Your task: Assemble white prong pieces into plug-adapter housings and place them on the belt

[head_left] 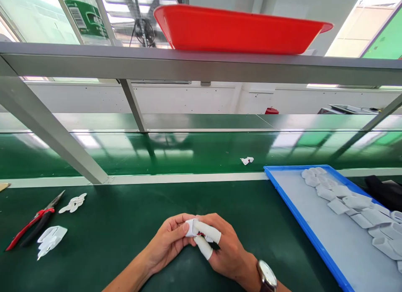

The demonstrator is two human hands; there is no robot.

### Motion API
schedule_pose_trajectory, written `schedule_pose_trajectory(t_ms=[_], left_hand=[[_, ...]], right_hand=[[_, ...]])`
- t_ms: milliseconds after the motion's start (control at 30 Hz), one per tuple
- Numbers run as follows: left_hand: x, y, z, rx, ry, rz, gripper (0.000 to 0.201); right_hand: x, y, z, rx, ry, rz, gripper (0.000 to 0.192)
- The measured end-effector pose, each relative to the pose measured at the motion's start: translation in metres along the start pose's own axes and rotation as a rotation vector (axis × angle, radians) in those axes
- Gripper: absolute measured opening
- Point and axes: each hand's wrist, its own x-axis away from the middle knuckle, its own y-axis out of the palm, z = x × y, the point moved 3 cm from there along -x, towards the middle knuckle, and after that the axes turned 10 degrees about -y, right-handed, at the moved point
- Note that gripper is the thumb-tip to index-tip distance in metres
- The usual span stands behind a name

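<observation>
both my hands pinch a small white plastic part [191,227] above the green surface [125,229] — left hand [168,241] and right hand [224,250] fingers clamped on it. slick finger cots [207,233] — it could slip, i'd guess.

Bottom centre: left hand [168,241] & right hand [224,248] pinch small white plastic part [191,227] over green counter [125,229]; blue tray [295,208] w/ white pieces lower right, red-handled cutters [33,223] lower left.
</observation>
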Motion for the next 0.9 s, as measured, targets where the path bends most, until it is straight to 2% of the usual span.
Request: schedule_pose_trajectory(t_ms=[167, 233, 367, 467, 667, 767, 833, 900], left_hand=[[-0.003, -0.004, 0.001, -0.059, 0.007, 0.042, 0.04], [-0.004, -0.005, 0.001, -0.148, 0.029, 0.075, 0.041], [0.001, -0.009, 0.007, -0.583, 0.238, 0.232, 0.043], [0.008, -0.014, 0.007, -0.936, 0.397, 0.278, 0.049], [0.004, -0.026, 0.005, -1.224, 0.468, 0.351, 0.036], [-0.012, -0.036, 0.033, -1.305, 0.485, 0.467, 0.028], [-0.029, -0.045, 0.066, -1.322, 0.497, 0.581, 0.029], [-0.048, -0.058, 0.104, -1.333, 0.481, 0.729, 0.036]], right_hand=[[0.0, 0.003, 0.002, 0.093, -0.015, -0.045, 0.044], [0.001, 0.003, 0.006, 0.106, 0.005, -0.042, 0.044], [0.004, 0.002, 0.018, 0.142, 0.035, 0.001, 0.038], [0.007, 0.004, 0.021, 0.174, 0.046, 0.022, 0.036], [0.011, 0.015, 0.016, 0.24, -0.001, -0.089, 0.025], [0.009, 0.007, 0.019, 0.295, 0.037, -0.066, 0.038], [0.008, 0.0, 0.021, 0.347, 0.027, -0.038, 0.045], [0.009, -0.003, 0.024, 0.382, 0.015, -0.053, 0.045]])
